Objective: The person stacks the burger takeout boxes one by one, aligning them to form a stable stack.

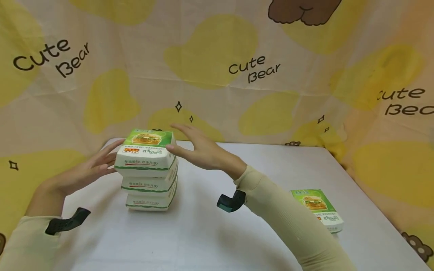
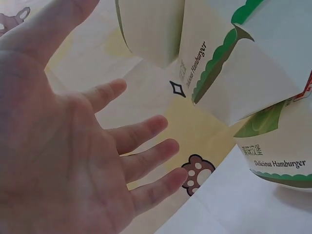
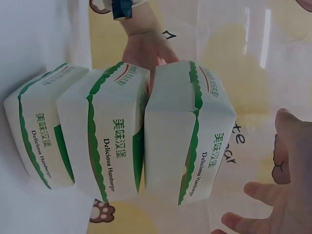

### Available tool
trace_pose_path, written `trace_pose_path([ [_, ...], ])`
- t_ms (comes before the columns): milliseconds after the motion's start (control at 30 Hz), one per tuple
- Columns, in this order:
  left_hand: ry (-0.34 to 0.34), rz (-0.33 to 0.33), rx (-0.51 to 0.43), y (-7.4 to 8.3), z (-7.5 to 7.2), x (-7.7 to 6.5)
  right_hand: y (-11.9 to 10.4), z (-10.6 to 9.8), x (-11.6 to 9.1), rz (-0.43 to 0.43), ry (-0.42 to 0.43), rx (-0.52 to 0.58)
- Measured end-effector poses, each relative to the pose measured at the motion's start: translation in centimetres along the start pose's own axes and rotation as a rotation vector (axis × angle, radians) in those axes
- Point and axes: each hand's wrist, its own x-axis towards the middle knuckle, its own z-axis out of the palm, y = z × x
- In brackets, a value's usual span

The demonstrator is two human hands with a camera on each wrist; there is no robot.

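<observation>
Three green-and-white hamburger boxes are stacked on the table left of centre: a top box [image 1: 145,165], a middle box [image 1: 145,184] and a bottom box [image 1: 145,203]. The stack sits slightly uneven. To its left is my left hand [image 1: 84,171], fingers spread and relaxed beside the top box. The left wrist view shows a gap between that palm [image 2: 73,141] and the box sides. My right hand [image 1: 203,150] hovers at the top box's right edge, thumb and fingers apart. In the right wrist view its fingers stand clear of the top box [image 3: 190,136].
Another hamburger box [image 1: 315,209] lies on the white table [image 1: 210,233] at the right, partly hidden by my right sleeve [image 1: 288,218]. Behind the table hangs a yellow-patterned cloth [image 1: 210,49] with "Cute Bear" lettering.
</observation>
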Motion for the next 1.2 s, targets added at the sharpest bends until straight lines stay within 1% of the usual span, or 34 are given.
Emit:
trace_pose_path([
  [133, 0.013, 0.020, -0.062, -0.1, -0.2, -0.1, 0.7, -0.1, -0.8, -0.004, 0.021, 0.023],
  [333, 0.097, 0.057, -0.132, 0.2, -0.3, 0.2, 1.9, -0.1, -2.1, -0.002, 0.029, 0.047],
  [533, 0.177, 0.150, -0.182, 0.4, -0.2, 0.4, 3.1, -0.1, -3.2, -0.005, 0.057, 0.052],
  [567, 0.190, 0.169, -0.188, 0.5, -0.2, 0.4, 3.3, -0.2, -3.4, -0.007, 0.063, 0.053],
  [667, 0.232, 0.196, -0.203, 0.7, -0.2, 0.6, 3.8, -0.4, -3.8, -0.015, 0.071, 0.056],
  [733, 0.252, 0.203, -0.206, 0.8, -0.2, 0.7, 4.1, -0.5, -4.1, -0.017, 0.071, 0.053],
  [833, 0.276, 0.195, -0.203, 1.1, -0.1, 0.9, 4.7, -0.5, -4.6, -0.016, 0.068, 0.044],
  [933, 0.303, 0.214, -0.221, 1.2, 0.0, 1.0, 5.3, -0.7, -5.2, -0.004, 0.064, 0.033],
  [1067, 0.356, 0.254, -0.244, 1.5, 0.2, 1.2, 6.0, -1.2, -6.1, 0.010, 0.060, 0.022],
  [1200, 0.393, 0.274, -0.261, 2.0, 0.5, 1.5, 6.7, -1.9, -7.4, 0.030, 0.060, 0.020],
])
